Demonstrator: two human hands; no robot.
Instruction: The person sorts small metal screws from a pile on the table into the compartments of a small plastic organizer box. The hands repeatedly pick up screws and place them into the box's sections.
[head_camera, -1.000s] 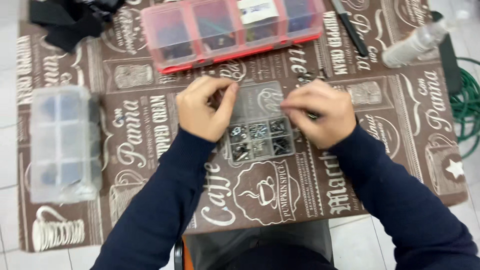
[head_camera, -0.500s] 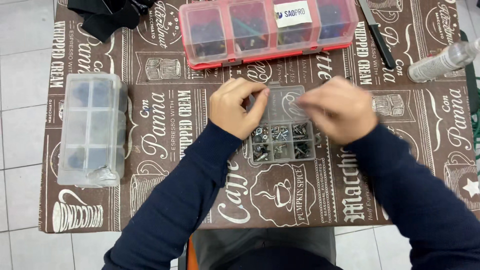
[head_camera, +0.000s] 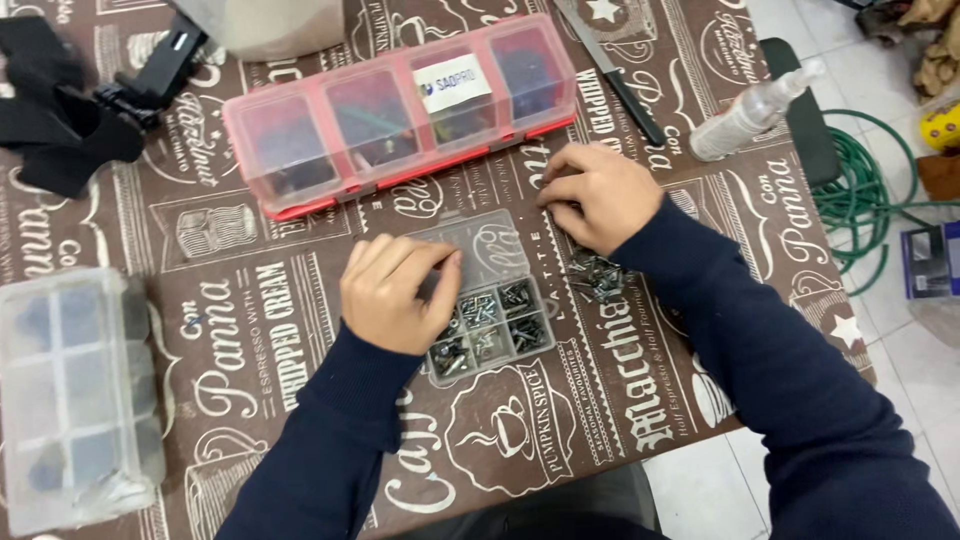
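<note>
The left hand's fingers (head_camera: 425, 262) are curled and pinched together over the near-left corner of the small clear screw box (head_camera: 485, 300); whether they grip a screw cannot be told, since the fingertips hide what lies under them. The left hand (head_camera: 392, 295) rests against the box's left edge, so it is the hand nearer to the box's filled compartments. The right hand (head_camera: 597, 195) lies just right of the box, beyond its far corner, fingers (head_camera: 560, 190) bent down and pressed to the bench (head_camera: 250, 330); they look closed, but what they pinch, if anything, is too small to see. Just right of the box, on the near side of that hand, sits a loose pile of dark screws (head_camera: 598, 277), closer to the right hand than to the left. The box's long axis runs away from the person, tilted slightly left, with its near half holding screws and its far half looking bare. Beyond the box lies a long red case (head_camera: 400, 110); well to the left of the box a larger clear organiser (head_camera: 75, 390); far right of it a spray bottle (head_camera: 755, 105).
</note>
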